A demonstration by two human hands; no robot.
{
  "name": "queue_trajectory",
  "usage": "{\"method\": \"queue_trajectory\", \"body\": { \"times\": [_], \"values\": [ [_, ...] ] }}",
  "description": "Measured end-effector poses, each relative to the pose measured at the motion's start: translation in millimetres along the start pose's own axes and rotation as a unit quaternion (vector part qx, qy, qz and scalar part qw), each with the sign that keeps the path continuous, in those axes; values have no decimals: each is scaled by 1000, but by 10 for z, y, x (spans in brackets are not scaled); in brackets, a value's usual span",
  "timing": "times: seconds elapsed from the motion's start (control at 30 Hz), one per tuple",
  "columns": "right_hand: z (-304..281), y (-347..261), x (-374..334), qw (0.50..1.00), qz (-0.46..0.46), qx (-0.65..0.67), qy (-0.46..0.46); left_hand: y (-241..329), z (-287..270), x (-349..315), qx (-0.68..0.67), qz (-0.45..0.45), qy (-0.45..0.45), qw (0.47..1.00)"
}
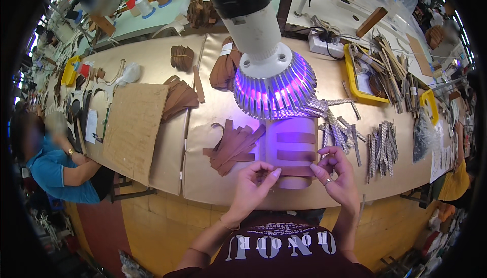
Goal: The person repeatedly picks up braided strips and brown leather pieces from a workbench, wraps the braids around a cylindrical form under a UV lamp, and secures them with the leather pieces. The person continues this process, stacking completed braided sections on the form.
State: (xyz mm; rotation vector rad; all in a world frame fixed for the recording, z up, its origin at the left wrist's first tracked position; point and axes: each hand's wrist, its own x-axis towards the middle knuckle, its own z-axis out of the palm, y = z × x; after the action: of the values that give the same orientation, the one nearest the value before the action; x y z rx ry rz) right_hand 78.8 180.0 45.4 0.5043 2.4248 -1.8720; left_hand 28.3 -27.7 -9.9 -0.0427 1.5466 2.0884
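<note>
Under a purple-glowing lamp (pixel 274 82) lies a cardboard tube (pixel 294 182) with several brown strips laid across it. My left hand (pixel 257 182) pinches the left end of the nearest brown strip (pixel 294 171). At that strip's other end, my right hand (pixel 335 172), with a ring on one finger, closes finger and thumb on it. The strip is stretched level between the two hands, against the tube. A loose heap of brown strips (pixel 231 148) lies left of the tube. Braided strips (pixel 332 126) are piled to its right, partly hidden behind the lamp.
More braided strips (pixel 383 148) lie farther right. A yellow tray (pixel 362 95) stands behind them, near a white power strip (pixel 324 44). Brown bundles (pixel 180 98) and a cardboard sheet (pixel 134 131) lie left. A co-worker in a blue shirt (pixel 66 174) sits at the far left.
</note>
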Motion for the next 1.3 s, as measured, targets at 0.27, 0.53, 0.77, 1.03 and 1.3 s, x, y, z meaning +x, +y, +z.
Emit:
{"method": "queue_trajectory", "body": {
  "times": [0.27,0.53,0.77,1.03,1.3],
  "values": [
    [121,19,23,984,-69,-141,83,-106,6,31,144,53,46,987],
    [251,-350,56,905,-254,-342,2,-32,-569,527,482,239,169,825],
    [847,-449,165,757,-282,-545,-222,-101,-614,646,511,201,167,819],
    [1432,-7,348,711,-320,-609,-144,-91,-827,661,348,119,184,911],
    [1666,162,455,703,-277,-627,-189,219,-1185,300,48,222,311,923]
  ]
}}
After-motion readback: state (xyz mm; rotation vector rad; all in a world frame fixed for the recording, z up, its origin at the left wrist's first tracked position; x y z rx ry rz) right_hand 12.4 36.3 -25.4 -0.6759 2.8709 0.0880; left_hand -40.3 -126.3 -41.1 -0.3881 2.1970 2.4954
